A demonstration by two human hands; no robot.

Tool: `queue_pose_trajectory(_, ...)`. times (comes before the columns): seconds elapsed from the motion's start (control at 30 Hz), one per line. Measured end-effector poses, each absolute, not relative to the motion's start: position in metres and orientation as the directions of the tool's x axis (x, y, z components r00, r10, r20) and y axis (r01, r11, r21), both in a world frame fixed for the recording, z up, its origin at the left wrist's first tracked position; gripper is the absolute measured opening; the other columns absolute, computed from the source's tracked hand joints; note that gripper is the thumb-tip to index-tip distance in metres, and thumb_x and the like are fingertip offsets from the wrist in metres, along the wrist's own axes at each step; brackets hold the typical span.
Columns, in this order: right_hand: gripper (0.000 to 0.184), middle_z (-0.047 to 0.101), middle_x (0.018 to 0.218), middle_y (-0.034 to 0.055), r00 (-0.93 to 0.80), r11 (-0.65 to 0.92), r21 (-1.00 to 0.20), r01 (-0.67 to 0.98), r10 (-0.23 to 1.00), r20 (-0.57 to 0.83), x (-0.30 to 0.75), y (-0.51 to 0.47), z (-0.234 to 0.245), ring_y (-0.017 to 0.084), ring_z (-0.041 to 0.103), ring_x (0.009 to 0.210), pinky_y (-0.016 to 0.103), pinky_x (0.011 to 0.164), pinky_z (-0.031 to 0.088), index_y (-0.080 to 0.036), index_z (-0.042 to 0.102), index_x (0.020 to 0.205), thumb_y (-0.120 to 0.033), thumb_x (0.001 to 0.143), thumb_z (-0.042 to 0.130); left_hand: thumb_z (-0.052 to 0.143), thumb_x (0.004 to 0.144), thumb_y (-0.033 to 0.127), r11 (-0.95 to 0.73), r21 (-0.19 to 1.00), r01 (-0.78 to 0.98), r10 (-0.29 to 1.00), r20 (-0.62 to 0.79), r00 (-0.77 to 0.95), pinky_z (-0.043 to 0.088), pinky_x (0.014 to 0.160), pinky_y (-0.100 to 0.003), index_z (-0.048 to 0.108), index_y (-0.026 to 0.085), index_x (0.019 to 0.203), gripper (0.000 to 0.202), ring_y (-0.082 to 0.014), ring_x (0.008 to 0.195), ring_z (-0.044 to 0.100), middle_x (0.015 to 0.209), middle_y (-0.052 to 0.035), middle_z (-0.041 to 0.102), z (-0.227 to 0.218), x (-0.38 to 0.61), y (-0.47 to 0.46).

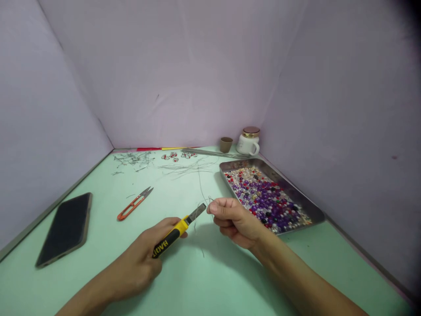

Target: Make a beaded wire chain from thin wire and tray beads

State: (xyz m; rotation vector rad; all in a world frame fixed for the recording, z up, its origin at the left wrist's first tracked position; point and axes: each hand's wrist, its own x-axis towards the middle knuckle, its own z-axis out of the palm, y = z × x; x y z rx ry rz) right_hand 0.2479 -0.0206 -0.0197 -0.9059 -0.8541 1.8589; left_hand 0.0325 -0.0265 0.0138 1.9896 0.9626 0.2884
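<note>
My left hand (141,259) is wrapped round a yellow-and-black handled tool (171,237) with a narrow flat metal end pointing right and away. Whether that end is a blade or a jaw, I cannot tell. My right hand (235,219) pinches a thin looped wire (199,175) between thumb and fingertips. One strand runs up from the pinch towards the back, and other strands hang down beside the tool's metal end. The tool's tip is close to my right fingertips, just left of them.
On the right is a metal tray (305,199) of mixed beads. Orange thread snips (134,204) and a phone (67,228) lie left. Behind are wire scraps (133,159), beaded pieces (174,156), long wires (213,153), a brown cup (226,145) and a lidded white mug (246,144). Walls enclose the table.
</note>
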Motion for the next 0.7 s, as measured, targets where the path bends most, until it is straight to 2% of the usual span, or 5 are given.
queue_pose_trajectory(0.2,0.027,0.022,0.043,-0.0116,-0.361,-0.392,-0.843,-0.369,0.896,-0.259,0.247,-0.022,-0.017,0.002,0.009,0.039,0.017,0.034,0.004,-0.015,0.048,0.058,-0.029,0.06,0.071,0.034,0.054,0.002,-0.34,0.781,0.524,0.708,-0.155,0.689,0.026,0.1,-0.033,0.047,0.024,0.113,0.064,-0.0231,0.118,0.035,0.13,-0.0016,0.039,0.007,0.027,-0.026)
queue_pose_trajectory(0.47,0.026,0.025,0.042,-0.0112,-0.338,-0.4,-0.857,-0.326,0.895,-0.29,0.246,-0.023,-0.017,0.002,0.012,0.038,0.018,0.035,0.006,-0.015,0.048,0.056,-0.028,0.056,0.072,0.036,0.062,0.001,-0.395,0.711,0.582,0.719,-0.156,0.678,0.019,0.104,-0.039,0.033,0.029,0.128,0.072,-0.0238,0.127,0.023,0.14,0.0001,0.024,-0.006,0.02,-0.026)
queue_pose_trajectory(0.6,0.024,0.027,0.039,-0.0112,-0.321,-0.383,-0.89,-0.248,0.899,-0.297,0.245,-0.022,-0.018,0.002,0.014,0.036,0.018,0.034,0.007,-0.015,0.051,0.055,-0.029,0.055,0.071,0.036,0.064,0.001,-0.43,0.68,0.595,0.714,-0.148,0.685,0.02,0.104,-0.036,0.036,0.027,0.125,0.067,-0.0227,0.126,0.024,0.139,-0.0021,0.026,-0.006,0.02,-0.025)
queue_pose_trajectory(0.7,0.025,0.027,0.037,-0.0117,-0.325,-0.379,-0.898,-0.223,0.898,-0.298,0.244,-0.022,-0.019,0.001,0.014,0.034,0.019,0.033,0.007,-0.015,0.05,0.053,-0.03,0.053,0.071,0.036,0.066,0.003,-0.424,0.695,0.581,0.708,-0.145,0.691,0.025,0.101,-0.036,0.044,0.023,0.116,0.055,-0.024,0.12,0.032,0.133,-0.0053,0.033,0.0,0.024,-0.026)
